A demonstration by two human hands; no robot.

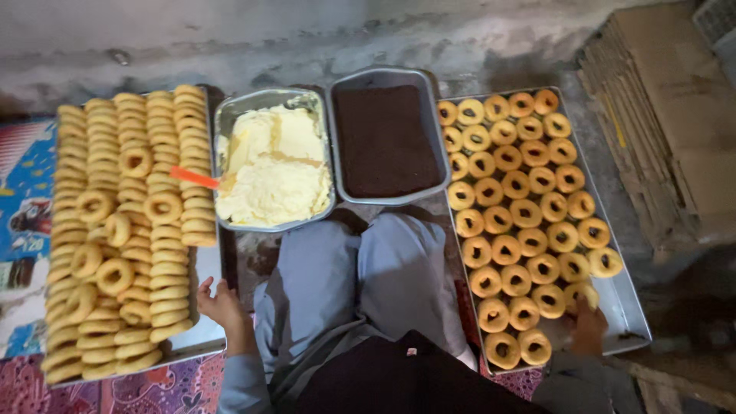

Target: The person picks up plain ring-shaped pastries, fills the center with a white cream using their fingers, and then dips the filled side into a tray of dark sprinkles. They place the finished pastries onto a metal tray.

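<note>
My left hand (221, 307) grips the near right edge of a metal tray (205, 331) piled with rows of plain ring doughnuts (126, 230). My right hand (589, 326) rests on a second metal tray (625, 307) at the right, touching a doughnut (580, 294) at the near end of flat rows of ring doughnuts (521, 215). Whether the fingers close on that doughnut I cannot tell. Between the trays stand a pan of pale yellow cream (272, 165) with an orange-handled tool (193, 177) in it and a pan of dark brown sprinkles (386, 138). My knees in grey trousers (360, 284) sit in front.
A concrete wall (307, 38) runs behind the pans. Flattened cardboard (675, 115) is stacked at the far right. A patterned mat (23, 199) lies under the left tray, and a red patterned cloth (161, 387) covers the floor near me.
</note>
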